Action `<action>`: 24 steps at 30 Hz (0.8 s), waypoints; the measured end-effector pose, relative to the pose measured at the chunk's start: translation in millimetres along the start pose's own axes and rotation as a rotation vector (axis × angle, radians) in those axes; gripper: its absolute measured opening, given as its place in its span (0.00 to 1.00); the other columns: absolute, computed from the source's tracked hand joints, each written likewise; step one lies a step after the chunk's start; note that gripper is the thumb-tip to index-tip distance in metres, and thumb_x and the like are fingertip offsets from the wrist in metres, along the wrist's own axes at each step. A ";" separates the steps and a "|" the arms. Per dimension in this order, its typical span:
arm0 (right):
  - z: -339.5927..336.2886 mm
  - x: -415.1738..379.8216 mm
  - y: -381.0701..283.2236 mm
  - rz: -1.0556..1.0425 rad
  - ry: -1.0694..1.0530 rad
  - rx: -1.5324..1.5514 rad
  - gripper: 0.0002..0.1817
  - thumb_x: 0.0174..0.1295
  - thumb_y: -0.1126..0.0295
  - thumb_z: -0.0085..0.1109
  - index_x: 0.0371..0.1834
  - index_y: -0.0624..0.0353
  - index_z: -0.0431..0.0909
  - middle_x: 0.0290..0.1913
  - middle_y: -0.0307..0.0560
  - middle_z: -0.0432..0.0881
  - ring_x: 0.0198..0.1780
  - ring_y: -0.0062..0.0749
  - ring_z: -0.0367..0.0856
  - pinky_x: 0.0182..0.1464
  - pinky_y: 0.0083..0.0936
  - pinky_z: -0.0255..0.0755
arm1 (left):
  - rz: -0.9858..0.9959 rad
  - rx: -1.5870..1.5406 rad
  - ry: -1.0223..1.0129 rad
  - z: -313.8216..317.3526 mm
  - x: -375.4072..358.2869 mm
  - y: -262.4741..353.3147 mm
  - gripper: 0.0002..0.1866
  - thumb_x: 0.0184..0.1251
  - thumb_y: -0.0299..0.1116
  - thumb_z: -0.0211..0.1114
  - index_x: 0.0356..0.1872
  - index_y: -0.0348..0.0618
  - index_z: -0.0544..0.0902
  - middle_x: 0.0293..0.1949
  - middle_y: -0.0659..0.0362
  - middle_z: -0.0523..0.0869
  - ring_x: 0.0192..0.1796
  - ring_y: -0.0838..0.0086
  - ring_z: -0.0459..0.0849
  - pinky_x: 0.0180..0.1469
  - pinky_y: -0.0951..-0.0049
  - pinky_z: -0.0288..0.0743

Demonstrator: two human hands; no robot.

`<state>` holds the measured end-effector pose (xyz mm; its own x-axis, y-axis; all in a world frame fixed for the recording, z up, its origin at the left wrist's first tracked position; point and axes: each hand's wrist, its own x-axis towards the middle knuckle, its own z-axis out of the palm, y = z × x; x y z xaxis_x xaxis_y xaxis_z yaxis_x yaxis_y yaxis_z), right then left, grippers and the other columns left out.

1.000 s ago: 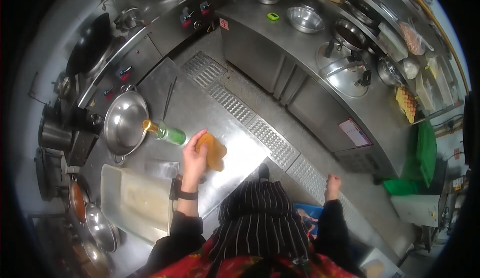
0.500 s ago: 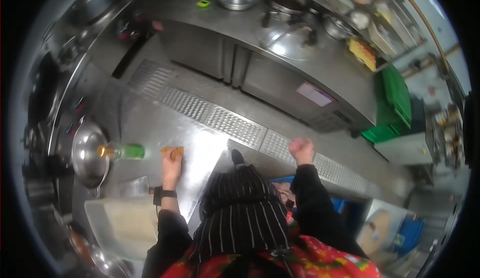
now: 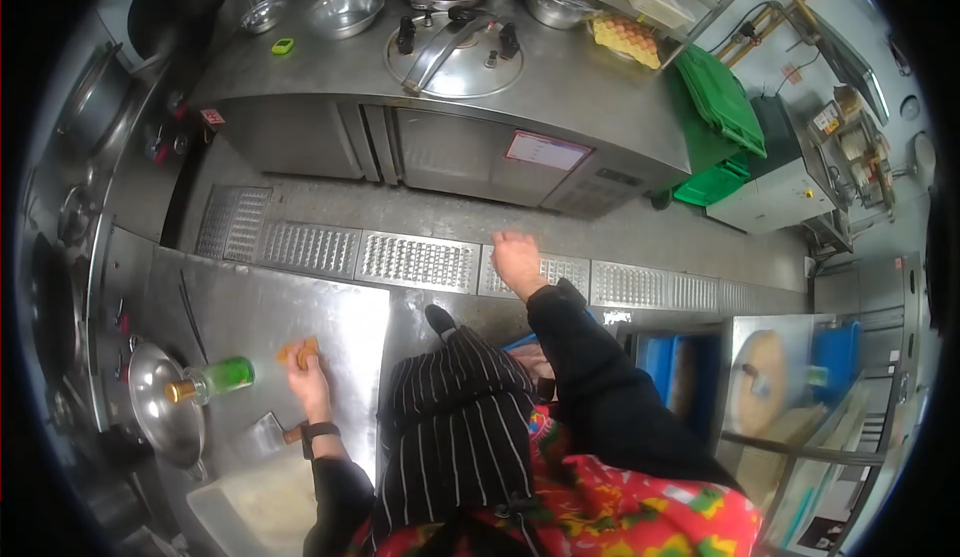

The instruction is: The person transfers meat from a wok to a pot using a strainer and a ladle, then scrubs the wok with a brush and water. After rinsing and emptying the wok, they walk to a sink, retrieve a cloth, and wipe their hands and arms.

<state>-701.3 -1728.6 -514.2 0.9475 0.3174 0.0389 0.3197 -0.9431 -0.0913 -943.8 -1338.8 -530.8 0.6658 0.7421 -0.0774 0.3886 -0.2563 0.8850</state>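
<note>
My left hand [image 3: 309, 387] is closed around a folded orange-brown cloth [image 3: 298, 350], low over the steel worktop [image 3: 290, 302]. To its left a glass bottle with a green lower part and gold cap [image 3: 225, 377] lies tilted, its cap end over the rim of a wide steel bowl [image 3: 150, 422]. A cleaver [image 3: 264, 434] rests flat by my left wrist, its handle partly behind the wrist. My right hand [image 3: 517, 263] is held out over the floor with fingers curled in, and nothing shows in it.
Across the aisle, a steel counter [image 3: 300, 72] bears a large pressure-cooker lid [image 3: 455, 57], bowls and an egg tray [image 3: 625, 39]. A green bin [image 3: 715, 107] stands at its right end. Metal drain grates [image 3: 420, 260] run along the floor. A pale plastic tub [image 3: 215, 502] sits at lower left.
The view has swung, bringing the far counter lower and leftward. My right hand has come inward toward my front. The left hand still holds the cloth, in a similar place by the bottle.
</note>
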 end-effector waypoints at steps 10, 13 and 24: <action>-59.3 16.5 -28.3 -0.377 0.290 -0.183 0.05 0.57 0.68 0.55 0.34 0.54 0.78 0.35 0.45 0.77 0.46 0.39 0.75 0.53 0.39 0.66 | -0.116 0.137 -0.136 -13.1 13.1 48.5 0.13 0.65 0.27 0.60 0.48 0.32 0.84 0.43 0.49 0.88 0.45 0.66 0.86 0.51 0.68 0.78; -108.3 18.4 -54.1 -0.490 0.422 -0.136 0.05 0.54 0.69 0.58 0.33 0.54 0.77 0.36 0.45 0.76 0.46 0.41 0.74 0.52 0.41 0.66 | -0.124 0.318 -0.404 -17.4 23.7 107.8 0.13 0.66 0.34 0.61 0.43 0.36 0.87 0.36 0.48 0.90 0.39 0.64 0.88 0.45 0.64 0.81; -223.7 -30.2 -189.9 -0.792 0.279 0.589 0.22 0.48 0.67 0.71 0.47 0.61 0.80 0.45 0.49 0.79 0.52 0.46 0.75 0.54 0.39 0.65 | 1.293 1.311 -0.660 12.1 -27.3 202.0 0.05 0.57 0.27 0.62 0.32 0.40 0.85 0.32 0.57 0.83 0.34 0.72 0.83 0.31 0.70 0.78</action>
<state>-792.3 -1581.1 -275.4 0.4515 0.7224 0.5238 0.8769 -0.2508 -0.4100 -875.8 -1418.3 -355.5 0.8659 -0.4685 -0.1753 -0.4998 -0.8239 -0.2672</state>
